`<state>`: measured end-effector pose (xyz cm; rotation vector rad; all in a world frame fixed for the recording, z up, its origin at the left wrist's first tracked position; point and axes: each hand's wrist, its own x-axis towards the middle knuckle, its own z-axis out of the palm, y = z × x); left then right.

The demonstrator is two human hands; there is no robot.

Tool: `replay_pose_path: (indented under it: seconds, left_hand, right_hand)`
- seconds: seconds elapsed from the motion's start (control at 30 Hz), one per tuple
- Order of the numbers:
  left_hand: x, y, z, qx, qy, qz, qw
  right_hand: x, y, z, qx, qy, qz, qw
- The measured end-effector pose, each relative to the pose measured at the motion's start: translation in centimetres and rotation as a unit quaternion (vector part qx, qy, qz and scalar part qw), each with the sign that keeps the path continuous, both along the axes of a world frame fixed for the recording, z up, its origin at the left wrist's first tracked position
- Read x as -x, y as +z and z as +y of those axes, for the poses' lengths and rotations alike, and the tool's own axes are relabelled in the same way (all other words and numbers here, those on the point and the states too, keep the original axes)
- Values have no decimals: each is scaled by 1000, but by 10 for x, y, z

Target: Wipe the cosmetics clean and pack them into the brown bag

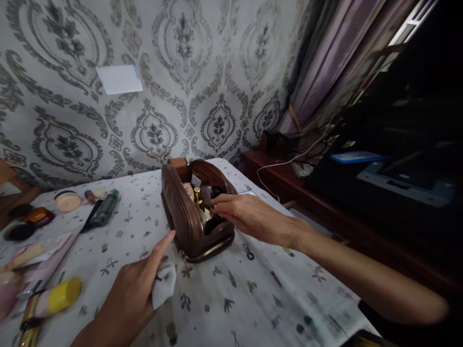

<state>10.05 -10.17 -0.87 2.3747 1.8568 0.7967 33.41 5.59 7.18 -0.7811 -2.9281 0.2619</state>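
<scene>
A brown leather makeup bag (184,212) stands unzipped on the table, with cosmetics inside, among them a gold-capped tube (197,194). My right hand (249,217) reaches over the bag's right rim, its fingers close together and fingertips down among the contents. Its thumb, and whatever it may pinch, are hidden. In front of the bag, my left hand (132,284) is curled around a crumpled white tissue (164,284) with a dark smudge. The left index finger points out, its tip close to the bag's lower left side; whether it touches cannot be told.
A patterned white cloth (217,308) covers the table. At left lie a green bottle (104,208), a round compact (67,201), a yellow-capped bottle (61,296), a makeup brush (20,232) and several tubes. A white cable (265,166) hangs by the dark red furniture (275,176) at right.
</scene>
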Motion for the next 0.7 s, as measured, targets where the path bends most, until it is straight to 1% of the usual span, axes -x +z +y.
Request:
replay_pose_path:
  seconds: [0.13,0.27,0.4,0.47,0.57,0.63,0.7]
  left_hand:
    - [5,-13,-2,17,1,-19,1000]
    - [8,-24,-3,7,-13,-29,999]
    - [11,-26,-4,17,-23,-46,999]
    - [11,-24,-5,29,-19,-50,998]
    - [11,-20,-8,58,-13,-58,997]
    - [12,-18,-11,72,-11,-56,996]
    - [16,-18,-15,87,-11,-51,995]
  right_hand:
    - [6,9,2,-32,-17,-78,996]
    - [13,18,4,-63,-8,-148,987]
    - [15,23,5,-83,6,-187,979]
    - [15,22,5,-83,12,-186,979]
    - [15,17,5,-77,25,-156,984]
    - [13,12,7,-75,25,-128,989]
    - [9,2,14,-80,23,-100,992]
